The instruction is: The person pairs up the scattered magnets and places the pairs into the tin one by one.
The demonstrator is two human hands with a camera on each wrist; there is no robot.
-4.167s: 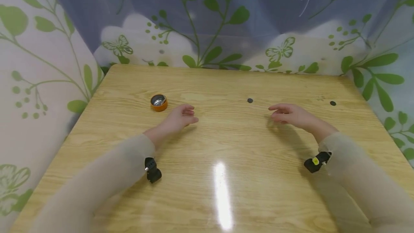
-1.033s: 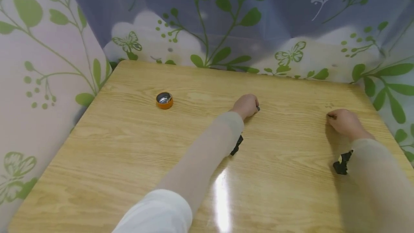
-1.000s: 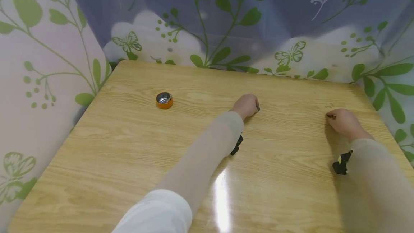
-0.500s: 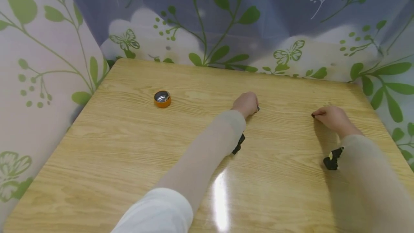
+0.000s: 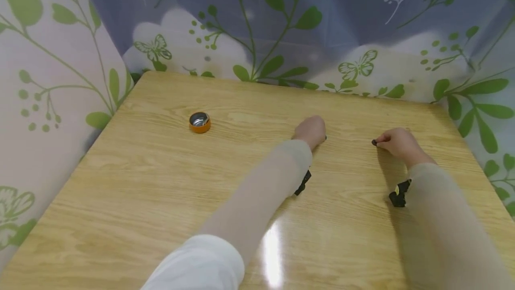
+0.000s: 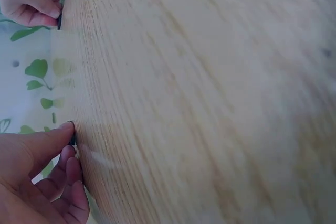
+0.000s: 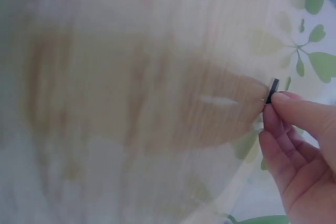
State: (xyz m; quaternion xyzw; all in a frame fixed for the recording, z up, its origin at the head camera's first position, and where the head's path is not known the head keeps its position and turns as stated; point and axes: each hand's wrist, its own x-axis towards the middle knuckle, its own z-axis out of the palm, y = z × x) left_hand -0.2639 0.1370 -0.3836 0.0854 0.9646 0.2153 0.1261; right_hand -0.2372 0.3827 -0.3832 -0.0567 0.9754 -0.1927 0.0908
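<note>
With the 2 hands narrowed to pinches, a small dark disc (image 6: 72, 134) is held by the left hand (image 5: 310, 130) and a 2nd dark disc (image 7: 272, 90) by the right hand (image 5: 400, 141). The discs are held apart at the bench (image 5: 141, 169); contact with its surface cannot be told. An orange bowl (image 5: 200, 129), silvery inside, is seen well left of them.

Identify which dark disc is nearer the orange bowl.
The dark disc in the left hand. The other disc, in the right hand, is farther right, away from the orange bowl.
</note>
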